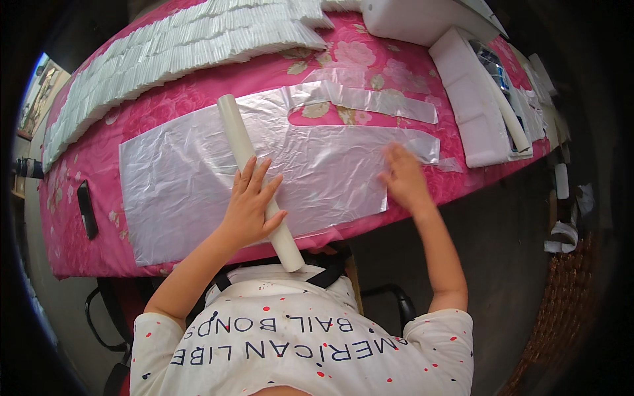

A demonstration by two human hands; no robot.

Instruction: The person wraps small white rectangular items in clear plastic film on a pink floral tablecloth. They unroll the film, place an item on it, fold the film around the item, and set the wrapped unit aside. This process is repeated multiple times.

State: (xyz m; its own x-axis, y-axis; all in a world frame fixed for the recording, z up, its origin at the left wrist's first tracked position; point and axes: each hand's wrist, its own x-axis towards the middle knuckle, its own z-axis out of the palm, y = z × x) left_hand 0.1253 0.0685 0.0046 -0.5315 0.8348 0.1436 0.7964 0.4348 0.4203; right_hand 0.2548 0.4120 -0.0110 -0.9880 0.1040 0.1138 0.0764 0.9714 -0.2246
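Note:
A whitish translucent plastic bag (178, 191) lies flat and creased on the table, its two handle strips pointing right. Across it, slanting from the far side to the near edge, rests a smooth white tube (236, 129). My left hand (247, 211) lies on the tube with fingers spread, pressing rather than wrapping round it. Over the bag's right part, by the base of the nearer handle strip, is my right hand (404, 177), slightly blurred. Its thumb stands apart from the fingers and nothing shows in it; whether it touches the plastic I cannot tell.
Rows of folded white plastic packs (198, 46) line the far left. A black phone-like object (86, 210) lies at the left on the pink flowered cloth (343, 56). White foam boxes (462, 99) stand at the right, one holding another pale tube (507, 113).

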